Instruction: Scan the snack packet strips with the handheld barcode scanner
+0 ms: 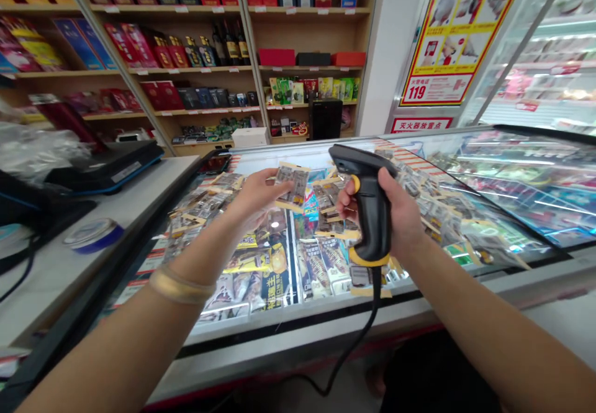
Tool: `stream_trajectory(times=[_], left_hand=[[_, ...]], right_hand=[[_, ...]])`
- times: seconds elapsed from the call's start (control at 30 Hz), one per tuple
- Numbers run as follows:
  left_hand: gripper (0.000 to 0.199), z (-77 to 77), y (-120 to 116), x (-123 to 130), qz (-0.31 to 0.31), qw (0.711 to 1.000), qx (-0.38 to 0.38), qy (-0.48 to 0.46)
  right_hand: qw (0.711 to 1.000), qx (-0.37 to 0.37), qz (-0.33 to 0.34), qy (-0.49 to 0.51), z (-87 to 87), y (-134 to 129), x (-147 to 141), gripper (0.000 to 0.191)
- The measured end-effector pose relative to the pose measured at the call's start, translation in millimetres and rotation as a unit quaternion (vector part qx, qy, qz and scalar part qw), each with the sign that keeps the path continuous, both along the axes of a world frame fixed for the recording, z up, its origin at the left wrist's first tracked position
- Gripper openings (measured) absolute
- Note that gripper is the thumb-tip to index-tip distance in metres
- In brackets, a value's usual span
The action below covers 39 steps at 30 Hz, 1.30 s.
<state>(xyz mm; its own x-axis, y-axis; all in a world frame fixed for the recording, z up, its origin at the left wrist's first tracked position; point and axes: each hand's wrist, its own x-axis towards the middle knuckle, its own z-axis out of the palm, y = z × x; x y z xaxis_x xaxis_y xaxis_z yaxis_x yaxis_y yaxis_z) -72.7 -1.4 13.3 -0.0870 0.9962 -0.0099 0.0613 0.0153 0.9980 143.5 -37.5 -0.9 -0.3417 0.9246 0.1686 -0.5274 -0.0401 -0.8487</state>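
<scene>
In my right hand is a black and yellow barcode scanner, its head pointing left and its cable hanging down over the freezer's front edge. My left hand pinches a small flat packet with tan edges and a clear, dark-patterned middle. The packet is held up left of the scanner head. Similar packets lie in loose piles on the glass lid, a left pile, a middle pile behind the scanner, and a right pile. My left wrist wears a bangle.
Under the glass of the chest freezer, bagged frozen goods show. To the left, a counter carries a scale and a roll of tape. Shelves of boxes and bottles stand behind; a red poster hangs at right.
</scene>
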Motion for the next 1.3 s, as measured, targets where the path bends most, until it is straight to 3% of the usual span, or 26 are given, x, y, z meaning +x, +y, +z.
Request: stream_trajectory(times=[0.17, 0.27, 0.37, 0.5, 0.63, 0.8, 0.97, 1.17, 1.23, 1.3], left_hand=[[0.037, 18.9, 25.2, 76.1, -0.079, 0.988, 0.084, 0.098], [0.042, 23.9, 33.0, 120.7, -0.104, 0.967, 0.148, 0.182], [0.057, 24.1, 36.3, 154.1, -0.085, 0.930, 0.189, 0.303], [0.050, 16.6, 38.3, 175.2, -0.099, 0.867, 0.233, 0.430], [0.039, 7.9, 37.3, 175.0, -0.104, 0.847, 0.262, 0.452], [0.034, 6.7, 31.9, 153.3, -0.090, 0.863, 0.275, 0.413], [0.031, 9.5, 22.2, 102.3, -0.036, 0.884, 0.259, 0.388], [0.038, 16.5, 1.7, -9.2, 0.057, 0.892, 0.170, 0.414], [0.040, 19.2, -8.1, -52.8, 0.115, 0.878, 0.114, 0.450], [0.044, 20.1, -19.2, -92.2, 0.169, 0.846, 0.041, 0.504]], right_hand=[[0.992, 0.011, -0.125, -0.034, 10.9, -4.9, 74.5, 0.046], [0.985, -0.002, -0.170, -0.036, 4.6, -6.9, 110.4, 0.046], [0.980, -0.028, -0.195, -0.022, -7.8, -7.0, 134.3, 0.045], [0.976, -0.059, -0.209, -0.010, -23.5, -4.8, 149.9, 0.045], [0.973, -0.066, -0.220, -0.003, -29.4, -3.3, 153.6, 0.046], [0.973, -0.046, -0.223, -0.031, -25.6, -5.6, 151.6, 0.048], [0.973, -0.058, -0.225, -0.010, -15.2, -11.1, 144.6, 0.044], [0.978, -0.008, -0.207, -0.020, 2.1, -13.2, 104.0, 0.044], [0.984, 0.005, -0.176, -0.021, 6.9, -13.6, 80.3, 0.044], [0.991, 0.011, -0.133, -0.028, 9.2, -13.2, 53.4, 0.043]])
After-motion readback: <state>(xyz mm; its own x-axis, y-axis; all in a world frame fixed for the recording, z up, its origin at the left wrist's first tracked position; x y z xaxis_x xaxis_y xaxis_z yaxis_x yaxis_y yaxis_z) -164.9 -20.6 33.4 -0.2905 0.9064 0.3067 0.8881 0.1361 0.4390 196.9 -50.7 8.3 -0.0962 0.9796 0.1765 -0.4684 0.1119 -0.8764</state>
